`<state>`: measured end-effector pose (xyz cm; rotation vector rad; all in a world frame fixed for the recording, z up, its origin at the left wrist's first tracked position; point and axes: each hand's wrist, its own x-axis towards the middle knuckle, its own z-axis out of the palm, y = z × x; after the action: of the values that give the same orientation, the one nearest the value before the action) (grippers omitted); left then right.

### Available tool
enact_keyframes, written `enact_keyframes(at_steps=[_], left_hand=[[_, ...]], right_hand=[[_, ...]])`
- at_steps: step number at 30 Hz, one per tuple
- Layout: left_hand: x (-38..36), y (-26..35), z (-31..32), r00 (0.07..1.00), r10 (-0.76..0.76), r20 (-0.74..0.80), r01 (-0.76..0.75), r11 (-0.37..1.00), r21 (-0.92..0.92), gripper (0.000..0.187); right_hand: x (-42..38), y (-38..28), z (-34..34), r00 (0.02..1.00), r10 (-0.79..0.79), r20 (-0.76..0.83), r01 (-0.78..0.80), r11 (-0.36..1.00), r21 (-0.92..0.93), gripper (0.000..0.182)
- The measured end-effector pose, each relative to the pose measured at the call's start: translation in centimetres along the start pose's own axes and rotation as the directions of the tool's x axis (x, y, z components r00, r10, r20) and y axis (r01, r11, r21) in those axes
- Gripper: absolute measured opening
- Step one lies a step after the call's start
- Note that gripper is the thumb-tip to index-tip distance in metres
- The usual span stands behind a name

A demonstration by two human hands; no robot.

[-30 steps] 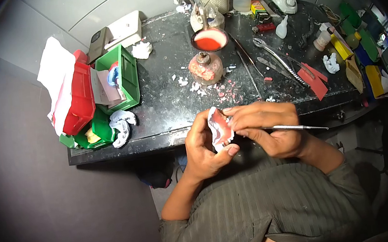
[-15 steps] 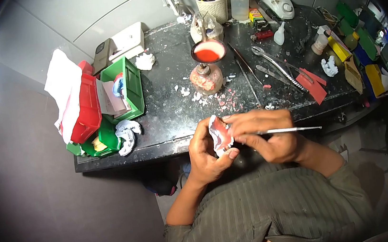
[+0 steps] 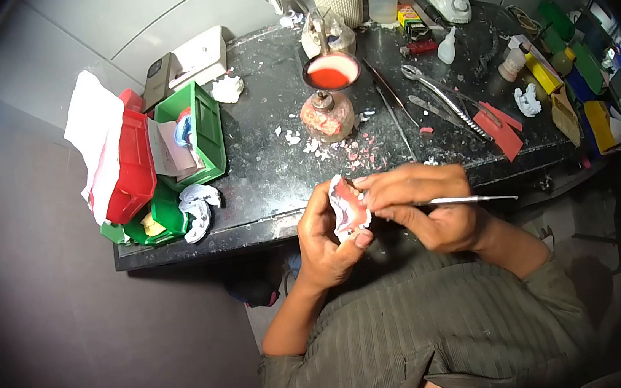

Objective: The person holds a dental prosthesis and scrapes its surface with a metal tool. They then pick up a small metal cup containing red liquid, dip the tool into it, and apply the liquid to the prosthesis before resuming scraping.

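Left hand (image 3: 322,240) half-curled round a dental model (image 3: 351,211), thumb at its near end, fingers behind. Model is held up in front of the torso, just off the near edge of the bench (image 3: 263,184), tilted, its pink face toward the right hand (image 3: 435,214). That hand is closed in a pen-like grip on a slim metal tool (image 3: 476,199), fingertips at the model's toothed edge; working tip hidden behind them, so contact cannot be told. Judgement: good work here rests on a firm left grip, right fingers braced against the model, and short, light strokes from the fingers, not the wrist. Better to turn the model than to stretch the tool round it. Left thumb lies near the worked edge; a slip could catch it, or chip a tooth.
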<state>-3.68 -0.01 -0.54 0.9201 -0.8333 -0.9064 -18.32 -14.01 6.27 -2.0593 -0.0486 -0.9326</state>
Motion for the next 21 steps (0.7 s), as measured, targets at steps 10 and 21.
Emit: enact_keyframes(at_steps=[10,21], left_hand=[[0.09,0.09,0.25,1.0,0.023,0.004,-0.023,1.0,0.014,0.076],[0.0,0.22,0.06,1.0,0.0,-0.007,0.0,0.999,0.051,0.079]], right_hand=[[-0.26,-0.37,-0.02,0.997,0.07,0.011,-0.07,0.997,-0.023,0.012],[-0.6,-0.18,0.18,0.998,0.031,0.047,-0.033,0.998,0.044,0.009]])
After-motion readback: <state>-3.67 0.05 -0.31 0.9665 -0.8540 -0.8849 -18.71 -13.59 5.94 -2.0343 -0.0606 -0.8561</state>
